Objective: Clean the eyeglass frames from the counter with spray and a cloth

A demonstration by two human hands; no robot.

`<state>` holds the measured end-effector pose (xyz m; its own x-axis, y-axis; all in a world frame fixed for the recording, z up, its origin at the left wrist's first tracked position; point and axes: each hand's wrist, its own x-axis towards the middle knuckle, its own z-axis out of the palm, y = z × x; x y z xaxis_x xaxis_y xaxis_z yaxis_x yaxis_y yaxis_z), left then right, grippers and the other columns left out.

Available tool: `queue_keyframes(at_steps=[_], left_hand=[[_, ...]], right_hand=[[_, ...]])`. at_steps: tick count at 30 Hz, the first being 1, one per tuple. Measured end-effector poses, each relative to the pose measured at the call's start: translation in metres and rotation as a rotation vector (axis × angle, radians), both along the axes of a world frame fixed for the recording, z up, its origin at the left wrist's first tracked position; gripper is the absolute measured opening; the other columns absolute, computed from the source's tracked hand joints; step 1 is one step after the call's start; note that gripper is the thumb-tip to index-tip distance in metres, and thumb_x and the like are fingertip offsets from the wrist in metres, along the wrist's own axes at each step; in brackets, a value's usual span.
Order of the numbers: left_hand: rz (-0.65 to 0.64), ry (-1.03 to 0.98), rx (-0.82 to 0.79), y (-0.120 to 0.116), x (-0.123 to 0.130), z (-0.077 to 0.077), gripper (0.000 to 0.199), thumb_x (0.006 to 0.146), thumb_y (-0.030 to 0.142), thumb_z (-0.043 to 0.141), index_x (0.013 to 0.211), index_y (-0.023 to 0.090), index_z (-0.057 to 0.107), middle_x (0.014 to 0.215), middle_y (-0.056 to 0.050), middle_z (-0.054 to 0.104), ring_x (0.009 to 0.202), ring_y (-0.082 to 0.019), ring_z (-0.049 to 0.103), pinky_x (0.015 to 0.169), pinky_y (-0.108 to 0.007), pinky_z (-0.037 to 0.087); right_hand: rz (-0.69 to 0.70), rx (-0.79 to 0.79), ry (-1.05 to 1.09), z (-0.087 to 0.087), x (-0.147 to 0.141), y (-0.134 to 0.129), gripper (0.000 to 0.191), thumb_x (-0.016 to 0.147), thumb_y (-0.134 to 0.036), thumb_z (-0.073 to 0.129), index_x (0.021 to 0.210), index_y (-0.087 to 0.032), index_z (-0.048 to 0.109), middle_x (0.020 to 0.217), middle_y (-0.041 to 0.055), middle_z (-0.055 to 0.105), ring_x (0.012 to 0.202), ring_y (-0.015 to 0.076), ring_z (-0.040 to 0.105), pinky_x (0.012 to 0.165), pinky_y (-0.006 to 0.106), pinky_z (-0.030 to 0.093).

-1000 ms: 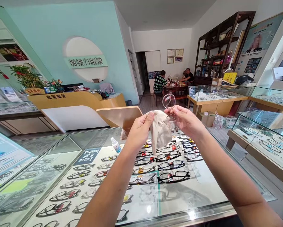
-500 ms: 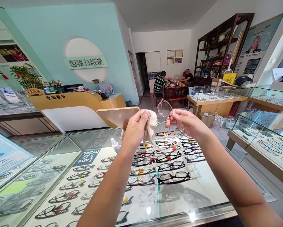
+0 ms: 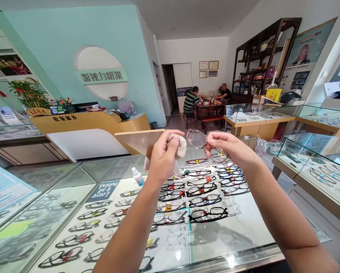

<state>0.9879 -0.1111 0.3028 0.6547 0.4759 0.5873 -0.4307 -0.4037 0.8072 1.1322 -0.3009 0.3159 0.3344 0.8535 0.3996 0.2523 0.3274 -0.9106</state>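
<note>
Thin-framed eyeglasses [image 3: 197, 138] are pinched in my right hand [image 3: 225, 146] above the glass display case, one round lens pointing toward the left. My left hand [image 3: 166, 153] grips a cream cloth [image 3: 181, 146] with a zigzag edge, bunched between thumb and fingers. A gap separates the cloth from the glasses. Behind my left forearm a small white bottle [image 3: 137, 176] with a blue label stands on the case.
Rows of eyeglasses [image 3: 208, 215] lie inside the glass case [image 3: 212, 252] below my hands. More display cases [image 3: 314, 170] stand at the right. A yellow counter [image 3: 87, 123] is behind at the left. Two people sit at a far table [image 3: 211, 106].
The glasses have turned from nearly upright to a flatter tilt in my right hand. The cloth is more bunched up in my left hand. The view has shifted slightly.
</note>
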Motion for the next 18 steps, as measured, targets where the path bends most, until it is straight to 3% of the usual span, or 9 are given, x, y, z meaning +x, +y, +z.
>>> queue_keyframes(at_steps=[3, 6, 11, 14, 18], left_hand=[[0.008, 0.004, -0.166, -0.001, 0.004, -0.002, 0.025, 0.102, 0.046, 0.067, 0.107, 0.024, 0.078, 0.083, -0.001, 0.065, 0.07, -0.013, 0.056, 0.062, -0.023, 0.045], [-0.074, 0.03, -0.385, -0.004, 0.012, -0.005, 0.025, 0.101, 0.041, 0.068, 0.11, 0.021, 0.079, 0.094, -0.005, 0.075, 0.081, -0.016, 0.068, 0.069, -0.024, 0.053], [-0.209, -0.037, -0.667, -0.014, 0.021, -0.007, 0.025, 0.104, 0.029, 0.062, 0.117, 0.013, 0.076, 0.105, -0.012, 0.08, 0.1, -0.024, 0.077, 0.092, -0.036, 0.062], [-0.254, -0.099, -0.737, -0.021, 0.022, -0.007, 0.02, 0.105, 0.022, 0.06, 0.113, 0.013, 0.075, 0.112, -0.014, 0.079, 0.109, -0.024, 0.076, 0.103, -0.038, 0.06], [-0.306, -0.131, -0.859, -0.024, 0.023, -0.003, 0.022, 0.108, 0.016, 0.052, 0.103, 0.013, 0.074, 0.105, -0.01, 0.076, 0.1, -0.017, 0.074, 0.104, -0.032, 0.059]], right_hand=[[0.008, 0.042, 0.044, -0.001, -0.006, 0.002, 0.024, 0.101, -0.042, 0.07, 0.087, -0.024, 0.064, 0.084, -0.0005, 0.075, 0.085, 0.0165, 0.066, 0.089, 0.033, 0.046], [0.014, 0.046, 0.041, -0.004, -0.015, 0.009, 0.026, 0.1, -0.044, 0.072, 0.087, -0.024, 0.065, 0.089, 0.0011, 0.076, 0.088, 0.0172, 0.068, 0.09, 0.033, 0.048], [-0.077, 0.035, -0.018, -0.015, -0.023, 0.026, 0.03, 0.1, -0.049, 0.07, 0.09, -0.022, 0.063, 0.094, 0.0036, 0.076, 0.091, 0.0187, 0.068, 0.091, 0.035, 0.051], [-0.278, 0.001, -0.235, -0.023, -0.03, 0.036, 0.025, 0.104, -0.044, 0.062, 0.091, -0.022, 0.06, 0.094, 0.0034, 0.074, 0.087, 0.0197, 0.064, 0.083, 0.035, 0.047], [-0.672, -0.136, -0.852, -0.033, -0.046, 0.047, 0.017, 0.108, -0.029, 0.055, 0.095, -0.021, 0.062, 0.097, 0.0083, 0.072, 0.092, 0.0262, 0.06, 0.081, 0.039, 0.04]])
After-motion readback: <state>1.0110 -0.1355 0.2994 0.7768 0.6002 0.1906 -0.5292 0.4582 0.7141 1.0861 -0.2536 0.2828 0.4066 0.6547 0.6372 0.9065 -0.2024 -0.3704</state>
